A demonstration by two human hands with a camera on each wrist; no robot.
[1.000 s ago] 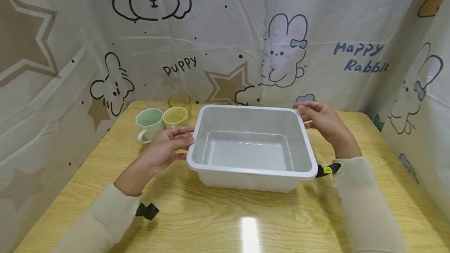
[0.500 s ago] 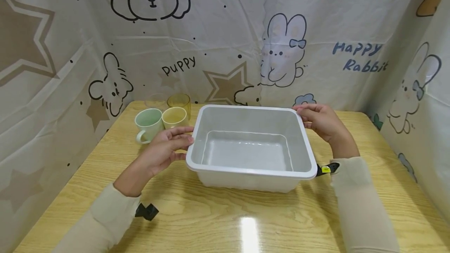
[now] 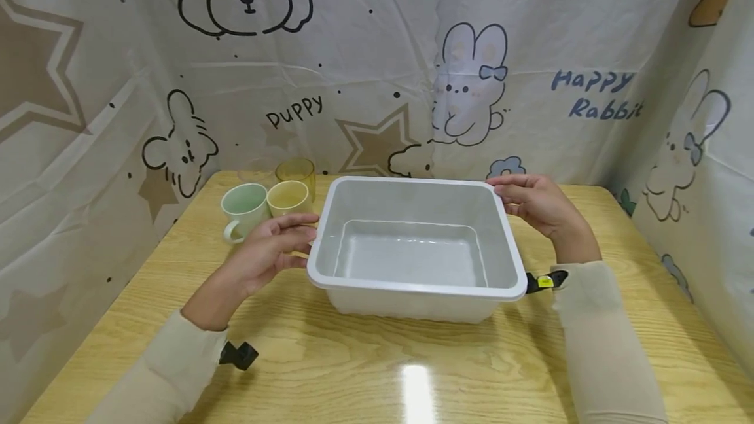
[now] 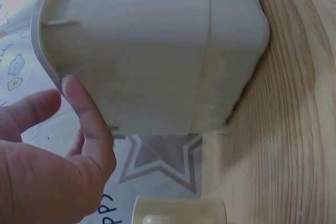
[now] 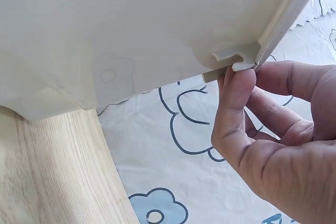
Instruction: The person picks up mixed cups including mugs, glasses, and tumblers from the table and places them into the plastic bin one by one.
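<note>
While two hands hold it by the rim (image 3: 415, 287), the white tub (image 3: 412, 307) is at the middle of the table (image 3: 330, 371), mouth up; whether its base rests fully on the wood, I cannot tell. With the tub as the clock's centre and twelve at the far side, the left hand (image 3: 269, 250) is at nine: its fingertips pinch the rim, and its lowest visible finger is spread apart from the others. The right hand (image 3: 538, 205) is at two, by the far corner; its fingertips pinch the edge beside a small tab (image 5: 233, 52), and its other visible fingers are bent. At ten, near the left hand's fingers, the yellow mug (image 3: 288, 197) is just beside the green mug (image 3: 246, 209), whose handle points towards seven. The amber glass (image 3: 296, 170) stands behind the yellow mug. At twelve hangs a printed curtain (image 3: 353, 38). Pale sleeves (image 3: 607, 339) reach in from five and seven.
</note>
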